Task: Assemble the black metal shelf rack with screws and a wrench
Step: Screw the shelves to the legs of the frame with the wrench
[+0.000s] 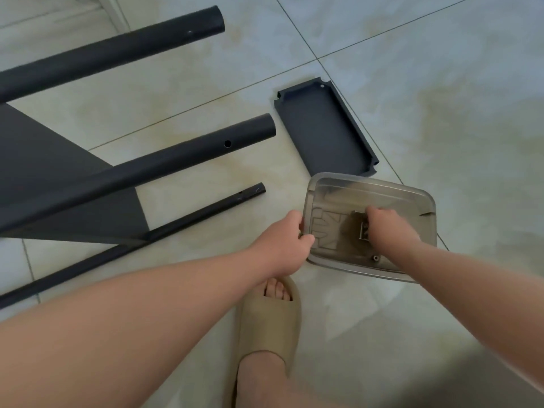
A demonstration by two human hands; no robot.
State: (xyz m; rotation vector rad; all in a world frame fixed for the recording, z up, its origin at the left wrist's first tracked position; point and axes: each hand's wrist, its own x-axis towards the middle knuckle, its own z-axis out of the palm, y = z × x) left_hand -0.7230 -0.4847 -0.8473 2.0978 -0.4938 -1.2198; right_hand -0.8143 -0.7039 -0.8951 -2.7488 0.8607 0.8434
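A clear grey plastic box (412, 207) sits on the tiled floor. My left hand (287, 240) grips its left rim. My right hand (385, 228) reaches down inside it, fingers curled over a small metal part (362, 228); whether it holds the part I cannot tell. A small screw piece (376, 257) lies near the box's front wall. A black shelf tray (323, 128) lies just beyond the box. To the left lies the partly built black rack: two thick tubes (164, 163) (117, 51), a thin tube (188, 219) and a flat panel (44, 160).
My foot in a tan slipper (269, 322) stands on the floor just below my left hand. A white frame edge (114, 10) shows at the top left. Pale floor tiles (441, 83) stretch to the right of the tray.
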